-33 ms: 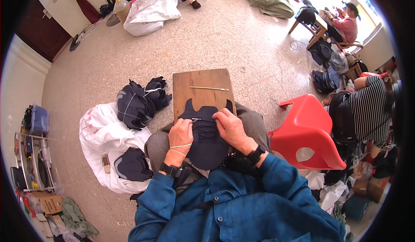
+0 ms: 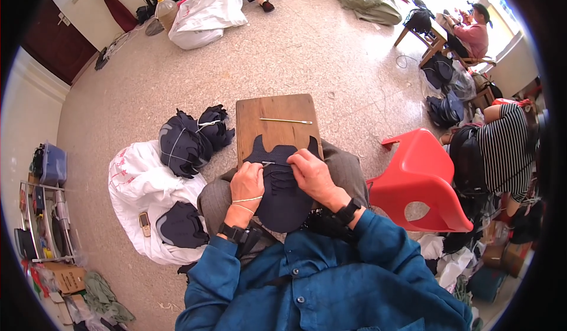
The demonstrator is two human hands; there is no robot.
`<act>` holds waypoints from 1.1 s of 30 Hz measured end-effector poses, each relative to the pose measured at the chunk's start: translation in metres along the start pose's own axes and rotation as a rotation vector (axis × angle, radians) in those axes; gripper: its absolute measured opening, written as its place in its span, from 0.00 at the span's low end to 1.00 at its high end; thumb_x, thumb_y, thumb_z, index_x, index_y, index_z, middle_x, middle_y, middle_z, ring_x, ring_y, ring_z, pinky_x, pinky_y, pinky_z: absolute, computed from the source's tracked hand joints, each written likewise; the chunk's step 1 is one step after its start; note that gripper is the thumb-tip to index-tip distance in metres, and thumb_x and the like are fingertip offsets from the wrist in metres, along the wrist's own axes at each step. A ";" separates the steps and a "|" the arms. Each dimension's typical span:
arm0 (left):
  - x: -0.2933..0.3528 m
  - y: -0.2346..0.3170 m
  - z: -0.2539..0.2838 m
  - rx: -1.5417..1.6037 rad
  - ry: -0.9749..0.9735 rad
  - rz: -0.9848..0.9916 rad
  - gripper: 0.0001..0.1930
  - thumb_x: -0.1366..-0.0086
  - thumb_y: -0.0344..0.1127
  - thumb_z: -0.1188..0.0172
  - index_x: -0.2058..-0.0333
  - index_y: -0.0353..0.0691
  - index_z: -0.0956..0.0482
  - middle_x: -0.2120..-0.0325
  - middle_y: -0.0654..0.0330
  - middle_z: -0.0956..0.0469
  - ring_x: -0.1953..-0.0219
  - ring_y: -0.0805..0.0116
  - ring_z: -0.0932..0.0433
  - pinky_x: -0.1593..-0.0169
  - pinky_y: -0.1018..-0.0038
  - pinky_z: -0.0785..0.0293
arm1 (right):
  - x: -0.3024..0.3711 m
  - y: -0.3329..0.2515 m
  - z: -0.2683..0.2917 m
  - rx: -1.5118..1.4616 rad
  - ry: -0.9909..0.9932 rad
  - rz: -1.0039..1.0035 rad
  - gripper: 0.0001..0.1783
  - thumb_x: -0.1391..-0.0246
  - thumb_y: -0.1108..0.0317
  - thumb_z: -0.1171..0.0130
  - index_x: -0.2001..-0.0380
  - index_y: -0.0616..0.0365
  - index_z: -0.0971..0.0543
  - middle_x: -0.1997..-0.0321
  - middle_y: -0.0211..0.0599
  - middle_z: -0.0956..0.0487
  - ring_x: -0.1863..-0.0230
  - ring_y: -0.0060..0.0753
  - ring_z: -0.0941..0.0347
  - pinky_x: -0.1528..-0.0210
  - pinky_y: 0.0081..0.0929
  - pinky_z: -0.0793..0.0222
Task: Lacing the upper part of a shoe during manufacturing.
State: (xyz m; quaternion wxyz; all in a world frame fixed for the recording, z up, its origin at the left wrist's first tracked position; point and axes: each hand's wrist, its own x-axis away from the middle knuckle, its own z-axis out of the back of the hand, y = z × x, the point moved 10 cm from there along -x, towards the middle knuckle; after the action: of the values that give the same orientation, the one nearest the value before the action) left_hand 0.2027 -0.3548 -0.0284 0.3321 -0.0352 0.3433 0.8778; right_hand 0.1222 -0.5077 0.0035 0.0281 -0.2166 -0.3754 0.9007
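Observation:
A dark navy shoe upper (image 2: 280,207) with crossed laces down its middle lies across my lap, its top on a wooden board (image 2: 251,109). My left hand (image 2: 246,182) is closed at the upper's left side; a short silvery metal piece (image 2: 268,163), like the end of a needle, sticks out of its pinched fingers. On the other side of the laces, my right hand (image 2: 312,174) is pinched at the upper's edge. Whatever is between its fingertips, perhaps lace, is too small to make out. A long metal needle (image 2: 286,120) rests on the board beyond both hands.
To my left, tied dark upper pieces (image 2: 188,142) and a white sack (image 2: 139,171) lie by a mobile phone (image 2: 145,224). A red plastic chair (image 2: 416,174) stands at my right, with a person in stripes (image 2: 505,153) beyond it. Another person (image 2: 472,35) sits far right.
My right hand has shifted slightly left and closer to the laces. My left hand and the shoe upper look unmoved.

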 end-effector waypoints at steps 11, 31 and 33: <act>-0.005 -0.010 0.011 0.309 0.061 0.177 0.03 0.38 0.27 0.38 0.66 0.36 0.20 0.71 0.53 0.20 0.72 0.57 0.20 0.66 0.67 0.25 | 0.022 0.038 0.014 -0.118 -0.009 -0.220 0.07 0.44 0.78 0.45 0.61 0.61 0.23 0.64 0.46 0.22 0.60 0.50 0.22 0.57 0.39 0.25; 0.018 -0.041 -0.023 0.859 0.126 0.470 0.05 0.33 0.27 0.40 0.61 0.33 0.24 0.70 0.64 0.21 0.73 0.79 0.23 0.67 0.81 0.23 | 0.033 0.020 -0.002 0.009 -0.135 -0.089 0.09 0.45 0.75 0.43 0.59 0.58 0.24 0.62 0.43 0.25 0.58 0.52 0.23 0.57 0.43 0.25; 0.020 -0.041 -0.024 0.832 0.123 0.458 0.05 0.34 0.26 0.39 0.61 0.34 0.24 0.71 0.65 0.22 0.74 0.80 0.24 0.67 0.81 0.24 | 0.031 0.014 -0.006 0.046 -0.140 -0.043 0.11 0.46 0.76 0.43 0.59 0.58 0.24 0.62 0.43 0.26 0.59 0.51 0.24 0.58 0.42 0.25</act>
State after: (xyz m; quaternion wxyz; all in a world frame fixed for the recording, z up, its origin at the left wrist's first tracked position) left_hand 0.2080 -0.3363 -0.0758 0.0953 0.1254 0.6837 0.7126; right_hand 0.0978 -0.5072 -0.0209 0.0261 -0.1445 -0.3603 0.9212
